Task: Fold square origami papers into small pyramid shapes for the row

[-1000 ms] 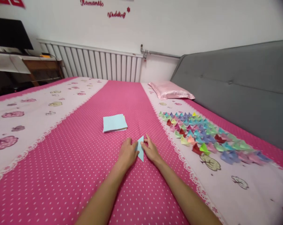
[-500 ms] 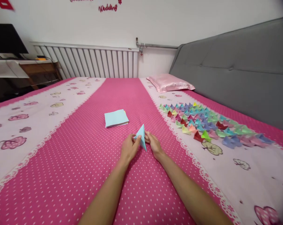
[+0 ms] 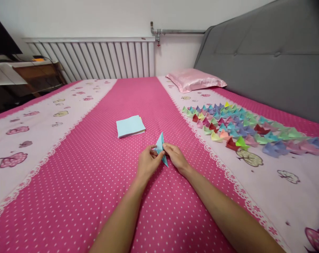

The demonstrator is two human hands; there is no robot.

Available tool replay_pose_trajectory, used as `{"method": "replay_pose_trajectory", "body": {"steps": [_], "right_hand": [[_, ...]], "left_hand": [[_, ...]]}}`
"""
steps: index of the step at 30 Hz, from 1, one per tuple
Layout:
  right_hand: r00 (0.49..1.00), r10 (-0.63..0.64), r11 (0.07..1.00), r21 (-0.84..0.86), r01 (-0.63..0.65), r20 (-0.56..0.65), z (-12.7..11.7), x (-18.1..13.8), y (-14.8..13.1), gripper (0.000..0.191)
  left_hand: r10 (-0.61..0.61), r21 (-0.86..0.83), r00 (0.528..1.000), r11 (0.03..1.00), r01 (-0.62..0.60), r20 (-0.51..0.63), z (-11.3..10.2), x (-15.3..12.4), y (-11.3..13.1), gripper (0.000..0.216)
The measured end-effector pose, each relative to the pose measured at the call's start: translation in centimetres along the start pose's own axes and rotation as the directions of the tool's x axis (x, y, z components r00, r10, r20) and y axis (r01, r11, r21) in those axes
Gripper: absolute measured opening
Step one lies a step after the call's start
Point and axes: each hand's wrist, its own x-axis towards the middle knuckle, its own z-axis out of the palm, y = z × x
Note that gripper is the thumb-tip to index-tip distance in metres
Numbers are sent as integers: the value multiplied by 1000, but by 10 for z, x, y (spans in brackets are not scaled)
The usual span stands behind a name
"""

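A light blue folded paper (image 3: pixel 160 143) with pointed ends is held upright between my two hands, over the middle of the bed. My left hand (image 3: pixel 149 161) pinches it from the left, thumb towards me. From the right, my right hand (image 3: pixel 176 157) grips its edge between thumb and fingers. Parts of the paper are hidden behind my fingertips. Just beyond my hands lies a stack of paper sheets (image 3: pixel 131 125), light blue on top, with a bit of yellow at one edge.
Rows of small folded paper boats (image 3: pixel 237 126) in many colours stand on the bed to the right. A pink pillow (image 3: pixel 195 79) lies at the far right by a grey headboard (image 3: pixel 259 59). A white radiator (image 3: pixel 93 58) runs along the wall; a desk (image 3: pixel 35 72) stands at left.
The view has tilted down and shifted slightly. My right thumb has come onto the near side of the folded paper, which now looks narrower and turned.
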Motion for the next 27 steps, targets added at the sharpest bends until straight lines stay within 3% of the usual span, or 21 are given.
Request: {"method": "replay_pose_trajectory", "body": {"steps": [13, 20, 27], "right_hand": [[997, 71, 997, 37, -70, -38, 0, 2, 0, 33], [994, 35, 980, -193, -54, -101, -2, 2, 6, 19], [995, 52, 994, -86, -60, -85, 1, -1, -2, 17]], "left_hand": [[29, -7, 999, 1000, -29, 39, 2, 1, -6, 44], [41, 41, 999, 998, -41, 23, 2, 1, -6, 40], [86, 163, 996, 983, -89, 24, 4, -5, 3, 36]]}}
